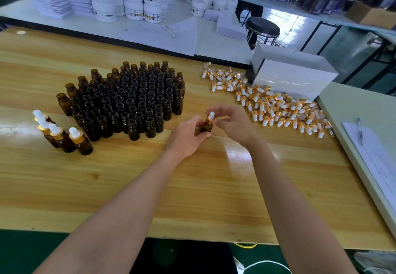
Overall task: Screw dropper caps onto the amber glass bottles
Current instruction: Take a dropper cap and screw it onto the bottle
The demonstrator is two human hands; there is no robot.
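- One amber bottle (206,127) is gripped in the curled fingers (199,124) of the left hand (186,139). Its long axis is upright, its neck points up, and its base is hidden by that hand.
- One dropper cap (211,117) is seated on that neck with its white bulb uppermost, between the fingers of both hands.
- The fingers (216,110) of the right hand (232,121) are arched around the cap. Whether it is pinched cannot be told, as the contact is hard to make out.
- Four capped bottles (64,137) are counted well to the left of the left fingers. All stand upright but overlap, so the count is uncertain.
- Several dozen open bottles (132,100) are massed beyond and left of the left fingers. They stand upright and are too closely packed for an exact count.
- Many loose caps (276,106) are heaped on the surface (192,188) beyond and right of the right fingers. They lie pointing in all directions.
- One white box (295,74) is set behind that heap.
- One pen (360,131) lies on a sheet of paper (377,166) far right of the right fingers. The sheet is cut off at the frame edge.
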